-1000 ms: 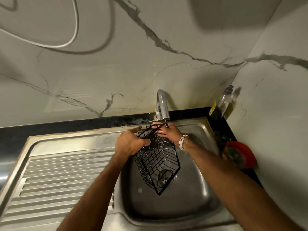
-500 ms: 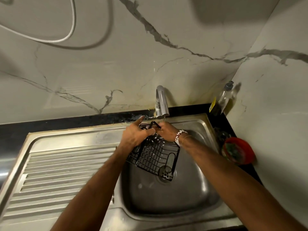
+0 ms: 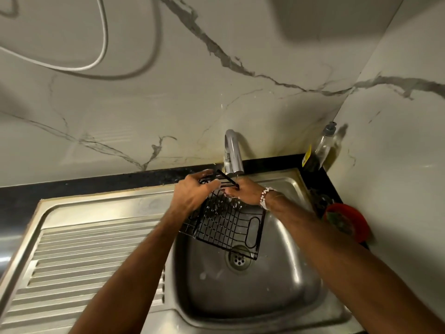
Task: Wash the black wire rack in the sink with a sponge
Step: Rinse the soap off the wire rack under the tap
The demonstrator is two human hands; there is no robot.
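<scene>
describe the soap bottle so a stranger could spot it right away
Start at the steel sink and go to its far right corner. The bottle stands there on the black counter. It is tall and clear with a grey pump top, unlike the squat red bowl nearer.

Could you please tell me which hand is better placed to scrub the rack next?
Probably the right hand: it lies on the rack directly under the tap, beside the foam, while the left hand grips its far edge, holding it over the sink.
</scene>
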